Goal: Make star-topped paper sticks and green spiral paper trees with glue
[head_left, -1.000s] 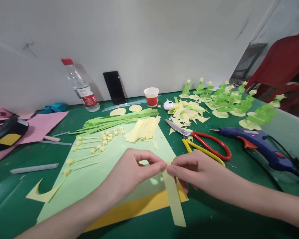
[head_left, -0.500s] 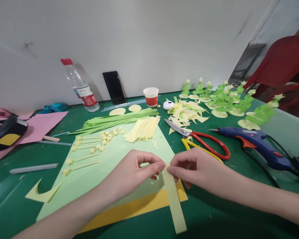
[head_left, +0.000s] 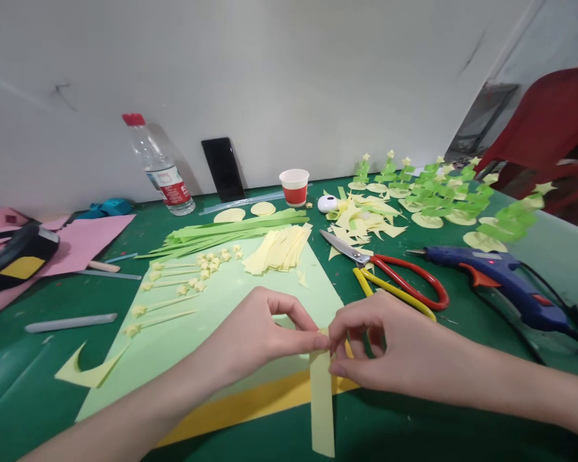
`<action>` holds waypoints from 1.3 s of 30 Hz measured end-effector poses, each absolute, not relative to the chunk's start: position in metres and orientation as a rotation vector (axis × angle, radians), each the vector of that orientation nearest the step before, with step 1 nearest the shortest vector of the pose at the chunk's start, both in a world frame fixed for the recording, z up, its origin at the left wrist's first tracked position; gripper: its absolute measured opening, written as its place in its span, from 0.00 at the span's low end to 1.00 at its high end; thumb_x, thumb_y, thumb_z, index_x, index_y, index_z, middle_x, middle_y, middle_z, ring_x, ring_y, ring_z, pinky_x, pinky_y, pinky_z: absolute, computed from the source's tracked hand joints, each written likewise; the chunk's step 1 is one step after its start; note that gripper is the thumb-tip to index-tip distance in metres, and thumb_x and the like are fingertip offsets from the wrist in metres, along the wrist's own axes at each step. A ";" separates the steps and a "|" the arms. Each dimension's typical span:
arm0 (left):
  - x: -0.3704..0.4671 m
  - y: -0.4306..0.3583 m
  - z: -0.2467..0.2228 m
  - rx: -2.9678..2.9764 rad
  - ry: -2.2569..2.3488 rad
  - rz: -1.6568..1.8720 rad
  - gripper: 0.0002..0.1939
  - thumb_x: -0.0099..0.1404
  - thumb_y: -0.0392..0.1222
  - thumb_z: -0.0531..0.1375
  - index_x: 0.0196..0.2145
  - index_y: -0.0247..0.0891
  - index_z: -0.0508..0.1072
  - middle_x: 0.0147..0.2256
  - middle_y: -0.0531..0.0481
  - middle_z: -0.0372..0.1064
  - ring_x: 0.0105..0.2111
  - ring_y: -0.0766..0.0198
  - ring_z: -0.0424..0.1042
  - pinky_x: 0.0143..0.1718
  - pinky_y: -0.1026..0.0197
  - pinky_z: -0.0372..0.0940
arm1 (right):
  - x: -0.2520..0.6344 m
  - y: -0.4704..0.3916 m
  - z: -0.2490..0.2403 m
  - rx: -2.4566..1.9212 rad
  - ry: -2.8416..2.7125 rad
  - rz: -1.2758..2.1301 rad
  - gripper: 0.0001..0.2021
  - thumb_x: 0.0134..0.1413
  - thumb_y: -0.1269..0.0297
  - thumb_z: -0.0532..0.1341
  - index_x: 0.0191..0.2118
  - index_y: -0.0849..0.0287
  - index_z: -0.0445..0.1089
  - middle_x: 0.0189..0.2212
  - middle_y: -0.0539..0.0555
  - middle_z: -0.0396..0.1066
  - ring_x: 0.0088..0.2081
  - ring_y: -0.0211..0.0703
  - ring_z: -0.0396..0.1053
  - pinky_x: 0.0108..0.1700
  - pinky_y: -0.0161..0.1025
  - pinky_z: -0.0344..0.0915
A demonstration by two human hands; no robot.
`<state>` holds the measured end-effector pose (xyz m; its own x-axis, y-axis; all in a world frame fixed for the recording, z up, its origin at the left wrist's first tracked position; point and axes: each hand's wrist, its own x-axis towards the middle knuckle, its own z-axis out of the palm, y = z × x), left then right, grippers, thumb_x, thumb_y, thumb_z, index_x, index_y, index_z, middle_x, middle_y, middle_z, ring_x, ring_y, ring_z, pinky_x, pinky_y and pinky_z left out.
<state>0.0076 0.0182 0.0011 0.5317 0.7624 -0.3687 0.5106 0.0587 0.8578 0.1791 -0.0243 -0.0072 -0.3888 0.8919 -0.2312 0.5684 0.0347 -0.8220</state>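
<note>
A pale yellow paper strip [head_left: 322, 404] hangs down between my two hands, over the edge of the light green sheet [head_left: 250, 333]. My left hand [head_left: 274, 333] pinches its upper end between thumb and finger. My right hand [head_left: 385, 340] is closed at the strip's right edge, thumb and fingertips on it just below the top. Part of the upper end is hidden by the fingers. On the green sheet lie small folded paper stars [head_left: 209, 263], several stars on thin stems [head_left: 161, 322] and a stack of pale yellow strips [head_left: 278, 249].
Right of my hands lie scissors [head_left: 390, 273] and a blue glue gun [head_left: 491, 276]. Behind are paper scraps [head_left: 366, 215], a paper cup [head_left: 295, 189], a phone [head_left: 223, 168], a bottle [head_left: 166, 176] and green strips [head_left: 226, 234]. Finished-looking paper plants [head_left: 443, 192] stand back right.
The strip has swung from a slant to nearly upright, its lower end moving left. My left fingers have shifted right and down over its top; my right thumb has moved lower.
</note>
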 end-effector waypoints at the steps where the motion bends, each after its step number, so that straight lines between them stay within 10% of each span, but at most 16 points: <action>1: 0.007 0.018 0.001 1.594 1.104 0.266 0.07 0.48 0.42 0.64 0.18 0.39 0.72 0.23 0.54 0.70 0.25 0.64 0.66 0.29 0.63 0.60 | 0.179 -0.025 -0.007 -1.479 -1.978 1.296 0.06 0.42 0.64 0.60 0.26 0.61 0.71 0.17 0.47 0.60 0.20 0.31 0.54 0.20 0.29 0.49; 39: 0.008 0.012 0.011 1.615 1.033 0.124 0.11 0.57 0.44 0.56 0.26 0.37 0.74 0.27 0.54 0.69 0.29 0.66 0.68 0.34 0.66 0.64 | 0.185 -0.026 -0.003 -1.527 -2.051 1.179 0.09 0.46 0.60 0.60 0.27 0.60 0.74 0.17 0.48 0.63 0.21 0.33 0.59 0.22 0.29 0.54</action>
